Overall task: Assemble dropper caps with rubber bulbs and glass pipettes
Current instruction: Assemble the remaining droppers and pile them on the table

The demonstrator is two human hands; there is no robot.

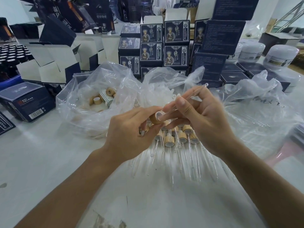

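Working at a white table (49, 162), you face stacked dark-blue cartons (176, 41); white jars (282, 56) sit right of that stack. In front of it lie clear bags, one holding loose wooden caps (105, 96). Nearer you, finished droppers (174, 142) lie in a heap. Your left hand (131, 129) pinches a wood-grain cap (157, 117) with pale lining, above that heap. Your right hand (202, 116) grips a clear glass pipette (195, 92), its lower end at the cap.

You see dark blue boxes (176, 46) stacked along the tabletop's (49, 162) far edge, white jars (282, 56) at its far right corner, and black bottles (11, 55) far left.
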